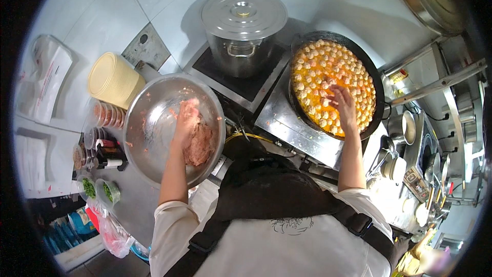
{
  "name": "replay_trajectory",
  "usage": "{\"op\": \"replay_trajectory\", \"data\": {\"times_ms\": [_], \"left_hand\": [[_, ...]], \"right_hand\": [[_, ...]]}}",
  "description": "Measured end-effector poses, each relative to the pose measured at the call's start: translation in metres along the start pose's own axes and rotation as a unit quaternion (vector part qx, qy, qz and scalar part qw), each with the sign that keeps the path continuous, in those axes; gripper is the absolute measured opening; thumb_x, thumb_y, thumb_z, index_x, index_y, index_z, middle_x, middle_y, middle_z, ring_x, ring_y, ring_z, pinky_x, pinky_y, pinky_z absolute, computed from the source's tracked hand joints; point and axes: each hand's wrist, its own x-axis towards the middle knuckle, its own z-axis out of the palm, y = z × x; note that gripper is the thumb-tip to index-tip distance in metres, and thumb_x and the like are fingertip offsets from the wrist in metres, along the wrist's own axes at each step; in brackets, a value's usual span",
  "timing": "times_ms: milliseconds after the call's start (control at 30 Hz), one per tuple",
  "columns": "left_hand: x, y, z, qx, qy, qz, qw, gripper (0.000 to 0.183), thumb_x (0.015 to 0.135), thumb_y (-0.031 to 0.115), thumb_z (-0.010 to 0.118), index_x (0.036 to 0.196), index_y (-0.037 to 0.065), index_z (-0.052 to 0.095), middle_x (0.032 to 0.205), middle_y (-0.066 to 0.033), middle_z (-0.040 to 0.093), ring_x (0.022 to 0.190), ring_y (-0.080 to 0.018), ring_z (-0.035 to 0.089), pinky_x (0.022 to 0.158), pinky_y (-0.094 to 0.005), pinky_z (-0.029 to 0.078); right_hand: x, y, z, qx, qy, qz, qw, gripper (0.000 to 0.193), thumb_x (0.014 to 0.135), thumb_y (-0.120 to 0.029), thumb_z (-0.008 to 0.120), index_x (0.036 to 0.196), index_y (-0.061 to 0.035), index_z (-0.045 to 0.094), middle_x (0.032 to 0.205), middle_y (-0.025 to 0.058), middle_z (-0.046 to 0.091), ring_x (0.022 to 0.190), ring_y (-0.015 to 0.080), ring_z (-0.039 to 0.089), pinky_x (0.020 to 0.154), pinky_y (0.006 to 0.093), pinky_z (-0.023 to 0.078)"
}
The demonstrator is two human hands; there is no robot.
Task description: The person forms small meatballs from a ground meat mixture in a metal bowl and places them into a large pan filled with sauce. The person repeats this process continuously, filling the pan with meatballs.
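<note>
Fingers of left hand (185,118) clenched on minced meat (201,144) inside steel mixing bowl (148,123); right hand (342,103) fingers spread, released, over wok (376,79) of meatballs (328,79).
Lidded stockpot (243,31) stands behind, between bowl and wok; stacked lids (114,79) crowd bowl's left rim.

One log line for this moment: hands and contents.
left hand: in minced meat, steel bowl | right hand: over wok of meatballs | lidded pot: behind

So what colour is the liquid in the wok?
Orange-yellow, in the wok of meatballs; head view.
</note>
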Motion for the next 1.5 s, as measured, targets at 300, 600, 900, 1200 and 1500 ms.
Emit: {"op": "replay_trajectory", "data": {"times_ms": [300, 600, 900, 1200, 1500], "left_hand": [[-0.018, 0.071, 0.023, -0.113, 0.066, 0.102, 0.986, 0.006, 0.089, 0.011, 0.056, 0.092, 0.006, 0.055, 0.092, -0.0061, 0.06, 0.08, -0.0138, 0.058, 0.072, -0.0268, 0.048], [-0.037, 0.094, 0.027, -0.309, 0.046, -0.037, 0.949, 0.008, 0.087, 0.012, 0.06, 0.092, 0.006, 0.057, 0.089, -0.0038, 0.06, 0.082, -0.0123, 0.057, 0.065, -0.0231, 0.044], [-0.034, 0.089, 0.041, -0.203, 0.083, 0.11, 0.969, 0.01, 0.088, 0.011, 0.058, 0.097, 0.006, 0.057, 0.079, -0.0002, 0.055, 0.064, -0.0089, 0.052, 0.055, -0.0201, 0.041], [-0.034, 0.104, 0.029, -0.157, 0.076, 0.074, 0.982, 0.013, 0.083, 0.002, 0.063, 0.092, 0.004, 0.054, 0.084, -0.0036, 0.058, 0.077, -0.0149, 0.06, 0.069, -0.0247, 0.049], [-0.036, 0.09, 0.072, 0.217, -0.094, 0.225, 0.945, 0.008, 0.076, 0.001, 0.06, 0.084, 0.001, 0.057, 0.08, -0.0103, 0.062, 0.081, -0.0192, 0.063, 0.07, -0.0299, 0.048]], "right_hand": [[-0.014, 0.013, 0.058, -0.073, -0.115, -0.014, 0.991, 0.035, 0.094, -0.032, 0.049, 0.114, -0.0037, 0.054, 0.103, 0.0052, 0.061, 0.082, 0.0127, 0.06, 0.071, 0.0252, 0.047], [-0.018, 0.008, 0.063, -0.082, -0.151, -0.01, 0.985, 0.034, 0.095, -0.028, 0.048, 0.114, -0.0004, 0.053, 0.102, 0.0074, 0.061, 0.081, 0.012, 0.059, 0.07, 0.0248, 0.048], [-0.021, 0.014, 0.062, -0.075, -0.15, 0.005, 0.986, 0.027, 0.094, -0.021, 0.048, 0.113, -0.0022, 0.054, 0.101, 0.0066, 0.061, 0.08, 0.0112, 0.059, 0.07, 0.0243, 0.048], [-0.021, -0.009, 0.088, -0.064, -0.198, -0.027, 0.978, 0.026, 0.092, -0.015, 0.052, 0.113, 0.0003, 0.055, 0.1, 0.0077, 0.063, 0.081, 0.0108, 0.059, 0.072, 0.0236, 0.049], [-0.049, -0.08, 0.24, -0.107, -0.311, -0.315, 0.89, 0.045, 0.067, -0.011, 0.074, 0.109, -0.005, 0.058, 0.103, 0.0142, 0.06, 0.072, 0.0245, 0.062, 0.064, 0.0322, 0.052]]}}
